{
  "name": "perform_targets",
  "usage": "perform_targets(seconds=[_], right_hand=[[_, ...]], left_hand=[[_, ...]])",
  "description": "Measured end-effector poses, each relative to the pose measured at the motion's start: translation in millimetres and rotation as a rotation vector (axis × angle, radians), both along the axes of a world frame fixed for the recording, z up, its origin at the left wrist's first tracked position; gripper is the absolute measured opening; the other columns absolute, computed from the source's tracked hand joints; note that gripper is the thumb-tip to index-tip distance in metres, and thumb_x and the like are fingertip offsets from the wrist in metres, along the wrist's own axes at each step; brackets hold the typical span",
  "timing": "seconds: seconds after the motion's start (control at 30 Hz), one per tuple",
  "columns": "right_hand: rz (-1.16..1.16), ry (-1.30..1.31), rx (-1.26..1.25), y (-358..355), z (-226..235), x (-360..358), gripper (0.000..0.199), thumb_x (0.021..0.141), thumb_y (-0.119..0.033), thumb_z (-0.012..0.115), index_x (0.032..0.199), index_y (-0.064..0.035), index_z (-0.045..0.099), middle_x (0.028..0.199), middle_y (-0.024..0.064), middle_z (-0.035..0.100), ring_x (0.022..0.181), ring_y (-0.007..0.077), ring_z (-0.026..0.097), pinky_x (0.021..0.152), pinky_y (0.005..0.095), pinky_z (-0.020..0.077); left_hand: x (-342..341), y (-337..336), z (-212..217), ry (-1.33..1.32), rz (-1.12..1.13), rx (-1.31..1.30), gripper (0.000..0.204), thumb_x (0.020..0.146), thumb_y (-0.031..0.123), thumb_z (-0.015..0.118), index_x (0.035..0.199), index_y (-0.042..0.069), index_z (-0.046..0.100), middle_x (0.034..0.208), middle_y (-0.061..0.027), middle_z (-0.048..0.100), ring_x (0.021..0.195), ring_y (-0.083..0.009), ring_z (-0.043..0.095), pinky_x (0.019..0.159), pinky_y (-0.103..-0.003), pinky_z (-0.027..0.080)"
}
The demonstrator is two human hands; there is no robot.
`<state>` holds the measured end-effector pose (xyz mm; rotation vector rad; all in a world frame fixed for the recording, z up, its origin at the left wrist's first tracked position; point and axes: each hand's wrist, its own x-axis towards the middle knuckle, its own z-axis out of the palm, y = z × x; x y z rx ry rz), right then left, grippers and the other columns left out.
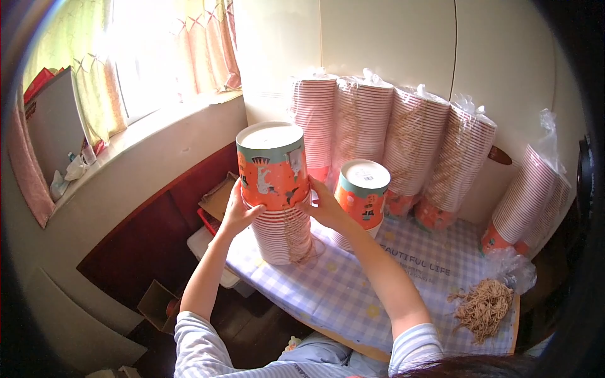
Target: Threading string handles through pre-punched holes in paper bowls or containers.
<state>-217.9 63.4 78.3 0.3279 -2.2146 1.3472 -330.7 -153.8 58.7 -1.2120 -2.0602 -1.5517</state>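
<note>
A room in a home, used for piecework. Curtains (94, 94) hang at a sunlit window (142, 69). Bagged stacks of paper cups (403, 138) line the far edge of a checked-cloth table (353, 283).

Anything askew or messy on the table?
Mostly tidy. The bagged cup stack at the far right leans over instead of standing upright, and a loose heap of tan strings lies on the checked tablecloth near the right edge.

Both hands, left (238, 213), right (323, 206), clasp top orange cup (273, 166) of inverted stack (283, 234) on checked table (353, 286).
</note>
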Motion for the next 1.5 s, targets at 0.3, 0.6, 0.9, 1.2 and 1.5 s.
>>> perform_targets(seconds=[0.3, 0.6, 0.9, 1.2, 1.5], right_hand=[[0.024, -0.073, -0.001, -8.2, 1.6, 4.0, 0.079, 0.070, -0.028, 0.068, 0.130, 0.0018, 0.026, 0.130, 0.0213, 0.033, 0.122, 0.0318, 0.030, 0.102, 0.0387, 0.0247], [-0.020, -0.064, 0.102, -0.9, -15.1, -0.9, 0.078, 0.074, -0.030, 0.067, 0.133, -0.0058, 0.023, 0.132, 0.0153, 0.029, 0.122, 0.0270, 0.031, 0.090, 0.0391, 0.0400], [-0.018, -0.058, 0.047, -4.9, -20.4, 1.3, 0.079, 0.073, -0.031, 0.067, 0.133, -0.0039, 0.022, 0.132, 0.0159, 0.030, 0.122, 0.0274, 0.030, 0.095, 0.0394, 0.0355], [-0.099, 0.004, 0.327, -3.3, -13.3, 30.1, 0.069, 0.076, -0.030, 0.063, 0.128, 0.0006, 0.028, 0.125, 0.0205, 0.038, 0.119, 0.0325, 0.034, 0.099, 0.0389, 0.0293], [-0.649, 0.251, 0.788, 62.6, 10.8, 83.7, 0.041, 0.073, -0.021, 0.058, 0.109, -0.0039, 0.050, 0.114, 0.0127, 0.048, 0.108, 0.0268, 0.044, 0.091, 0.0391, 0.0345]], left_hand=[[-9.3, -5.6, -19.1, 0.034, 0.039, 0.000, 0.092, 0.062, 0.034, 0.073, 0.131, -0.001, 0.021, 0.129, -0.0184, 0.032, 0.121, -0.0297, 0.031, 0.100, -0.037, 0.026], [-5.7, -1.5, -26.1, 0.038, 0.044, -0.009, 0.093, 0.063, 0.036, 0.072, 0.131, 0.000, 0.020, 0.128, -0.0183, 0.033, 0.120, -0.0292, 0.032, 0.099, -0.038, 0.027], [-4.2, -1.8, -27.4, 0.078, 0.050, -0.019, 0.094, 0.064, 0.039, 0.071, 0.131, 0.000, 0.020, 0.127, -0.0194, 0.033, 0.119, -0.0303, 0.032, 0.099, -0.038, 0.027], [3.1, -1.1, -45.5, 0.137, 0.053, 0.151, 0.080, 0.075, 0.039, 0.063, 0.131, 0.001, 0.022, 0.129, -0.0182, 0.031, 0.120, -0.0317, 0.031, 0.098, -0.042, 0.026], [117.4, 26.0, -76.7, 0.549, 0.217, 0.151, 0.046, 0.064, 0.011, 0.064, 0.105, 0.001, 0.044, 0.102, -0.0161, 0.047, 0.096, -0.0315, 0.044, 0.083, -0.040, 0.036]])
